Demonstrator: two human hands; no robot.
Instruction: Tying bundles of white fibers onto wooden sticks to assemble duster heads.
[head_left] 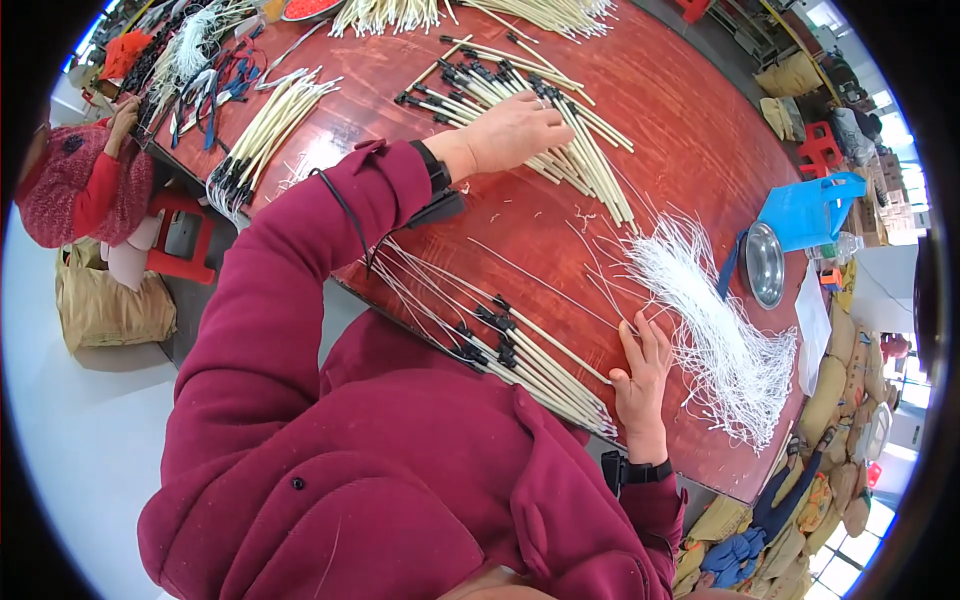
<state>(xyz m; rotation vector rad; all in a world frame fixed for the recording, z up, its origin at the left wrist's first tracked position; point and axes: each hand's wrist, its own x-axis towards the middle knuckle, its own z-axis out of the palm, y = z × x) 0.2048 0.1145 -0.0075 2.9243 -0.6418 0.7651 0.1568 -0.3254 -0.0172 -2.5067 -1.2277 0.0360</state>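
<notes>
My left hand (515,132) reaches across to a fanned pile of thin cream sticks (590,165) with black fittings at their far ends. Its fingers curl down over the pile; their tips are hidden, so what they grip does not show. My right hand (645,378) rests on the table with thumb and fingers apart. A single thin thread (545,282) runs to its fingertips, and one cream stick's end lies at its thumb. Just beyond it spreads a large bundle of white string (715,320). Close to my body lies another row of sticks (545,365) with black fittings and white strings attached.
On the red table (720,130), a metal bowl (764,264) and blue plastic container (812,210) stand at the right. More sticks (275,130) lie at the left, with a dish of red bits (308,8) farther back. Another person (85,180) sits at the left by a red stool (182,235).
</notes>
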